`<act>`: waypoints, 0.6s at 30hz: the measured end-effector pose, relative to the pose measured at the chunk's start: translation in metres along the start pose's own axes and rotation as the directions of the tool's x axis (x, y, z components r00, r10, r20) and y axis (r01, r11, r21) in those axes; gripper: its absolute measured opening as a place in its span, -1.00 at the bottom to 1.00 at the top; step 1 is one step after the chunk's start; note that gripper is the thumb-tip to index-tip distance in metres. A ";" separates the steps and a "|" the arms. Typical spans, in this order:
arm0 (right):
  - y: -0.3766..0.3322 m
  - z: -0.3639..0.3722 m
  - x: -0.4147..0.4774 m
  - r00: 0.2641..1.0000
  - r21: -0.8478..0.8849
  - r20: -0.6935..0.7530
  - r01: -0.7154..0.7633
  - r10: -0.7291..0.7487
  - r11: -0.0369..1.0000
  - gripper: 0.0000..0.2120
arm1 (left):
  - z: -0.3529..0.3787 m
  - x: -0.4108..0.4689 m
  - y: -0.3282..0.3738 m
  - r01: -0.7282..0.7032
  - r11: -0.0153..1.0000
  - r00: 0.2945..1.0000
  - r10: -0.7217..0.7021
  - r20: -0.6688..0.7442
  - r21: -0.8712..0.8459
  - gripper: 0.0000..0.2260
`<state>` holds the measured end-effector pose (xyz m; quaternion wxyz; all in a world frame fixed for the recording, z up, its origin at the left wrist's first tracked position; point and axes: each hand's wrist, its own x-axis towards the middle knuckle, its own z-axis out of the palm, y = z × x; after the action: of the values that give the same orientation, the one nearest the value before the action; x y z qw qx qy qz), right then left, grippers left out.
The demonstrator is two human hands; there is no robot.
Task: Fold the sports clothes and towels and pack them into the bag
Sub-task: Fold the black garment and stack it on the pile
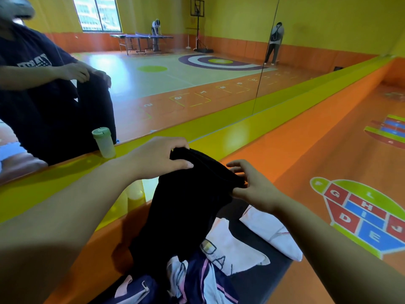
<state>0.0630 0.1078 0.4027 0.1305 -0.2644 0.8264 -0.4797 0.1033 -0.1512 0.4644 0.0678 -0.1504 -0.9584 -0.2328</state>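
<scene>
Black garment [188,194] hangs between my hands: my left hand [157,159] grips its top edge, my right hand [252,187] pinches the opposite corner, above white towels [269,229].

Indoor sports and play hall. Mirror wall [197,84] runs above a yellow ledge [241,119]. Reflected in it: table-tennis table [142,37], basketball hoop [197,9] on a stand, window [97,14]. Floor [285,150] glossy orange, painted with game markings: target rings [219,61], numbered hopscotch [190,98], lettered hopscotch [361,216] in red, blue and green. Walls yellow above, orange panels [241,47] below. Two people stand far off in the reflection.
</scene>
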 end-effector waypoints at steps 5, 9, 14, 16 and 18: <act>-0.002 -0.008 -0.005 0.998 -0.140 -0.056 -0.018 0.010 0.990 -0.32 | 0.001 0.003 0.002 -0.022 0.999 1.000 0.022 0.004 -0.030 -0.79; 0.000 -0.025 -0.013 0.985 -0.210 -0.167 -0.070 0.035 0.975 -0.55 | 0.007 0.007 0.004 -0.024 1.000 0.999 0.024 0.035 -0.012 -0.87; 0.003 -0.050 -0.033 0.983 -0.366 -0.182 -0.088 0.022 0.926 -0.80 | 0.030 0.016 0.013 -0.066 0.995 0.993 0.058 0.103 0.078 -0.86; 0.006 -0.058 -0.045 0.986 -0.438 -0.165 -0.101 0.031 0.893 -0.82 | 0.043 0.021 0.019 -0.096 0.990 0.984 0.079 0.159 0.106 -0.84; 0.010 -0.064 -0.060 0.986 -0.486 -0.148 -0.137 0.073 0.863 -0.83 | 0.057 0.024 0.026 -0.134 0.985 0.969 0.106 0.222 0.113 -0.78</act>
<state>0.0791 0.1920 0.4241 0.0327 -0.2129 0.9413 -0.2599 0.0854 -0.0965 0.4303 -0.0129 -0.2277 -0.9621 -0.1492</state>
